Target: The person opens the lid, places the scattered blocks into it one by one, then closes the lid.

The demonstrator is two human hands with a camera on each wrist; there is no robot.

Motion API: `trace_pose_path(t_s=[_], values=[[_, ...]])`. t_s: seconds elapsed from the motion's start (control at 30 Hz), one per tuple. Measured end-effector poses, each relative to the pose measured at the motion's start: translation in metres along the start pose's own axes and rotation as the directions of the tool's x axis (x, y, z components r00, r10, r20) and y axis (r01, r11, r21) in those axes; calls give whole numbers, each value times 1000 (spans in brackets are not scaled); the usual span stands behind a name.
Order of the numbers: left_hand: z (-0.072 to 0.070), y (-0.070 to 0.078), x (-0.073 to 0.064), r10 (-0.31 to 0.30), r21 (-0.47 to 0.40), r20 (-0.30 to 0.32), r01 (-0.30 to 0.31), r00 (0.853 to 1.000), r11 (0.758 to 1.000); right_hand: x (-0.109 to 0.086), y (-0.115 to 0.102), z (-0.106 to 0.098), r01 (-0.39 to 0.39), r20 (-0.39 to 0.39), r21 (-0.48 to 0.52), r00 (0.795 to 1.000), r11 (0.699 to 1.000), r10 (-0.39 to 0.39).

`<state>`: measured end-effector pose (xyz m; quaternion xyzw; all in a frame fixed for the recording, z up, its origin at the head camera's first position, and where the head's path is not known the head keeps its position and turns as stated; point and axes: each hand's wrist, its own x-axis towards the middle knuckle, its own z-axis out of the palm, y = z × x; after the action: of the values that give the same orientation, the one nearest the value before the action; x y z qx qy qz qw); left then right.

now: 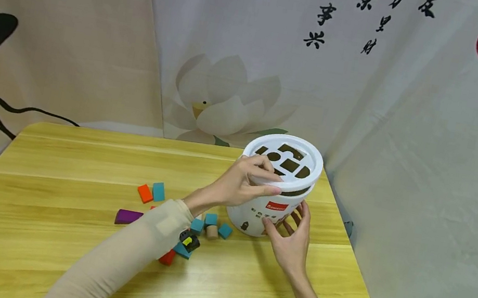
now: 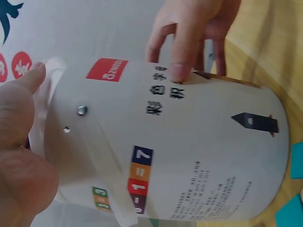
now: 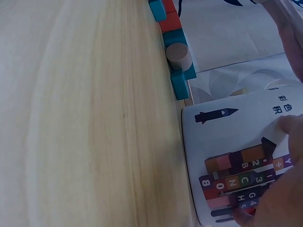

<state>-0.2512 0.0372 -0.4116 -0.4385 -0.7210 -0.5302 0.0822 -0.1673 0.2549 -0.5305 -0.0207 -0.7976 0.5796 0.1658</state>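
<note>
A white bucket (image 1: 251, 217) with printed letters and coloured pictures stands upright toward the back right of the table. On top is its white lid (image 1: 312, 174), which has several shaped holes. At the front, a dark gap shows between lid and bucket rim. My left hand (image 1: 244, 184) pinches the lid's near edge, thumb below and fingers above. Low on the bucket's right side, my right hand (image 1: 291, 245) holds the wall, thumb in front and fingers curled around the side. The left wrist view shows the right fingers (image 2: 182, 52) against the printed wall.
Loose blocks lie left of the bucket: an orange one (image 1: 145, 193), a purple one (image 1: 128, 217), a wooden cylinder (image 1: 212, 232), a red one (image 1: 166, 257) and several blue ones (image 1: 225, 230). My left forearm passes over some. A fabric curtain (image 1: 250, 24) hangs behind the table (image 1: 76, 158).
</note>
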Motion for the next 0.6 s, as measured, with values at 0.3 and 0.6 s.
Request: trace_pose_path(t_s=[0.3,0.6], values=[[-9,6,0,-130,-239,-147,92,981,967,-1,1,0,10,-8,4,1000,1000,-10],[-34,20,-2,-87,-279,-254,13,963,960,-2,1,-3,3,-9,-5,1000,1000,-3]])
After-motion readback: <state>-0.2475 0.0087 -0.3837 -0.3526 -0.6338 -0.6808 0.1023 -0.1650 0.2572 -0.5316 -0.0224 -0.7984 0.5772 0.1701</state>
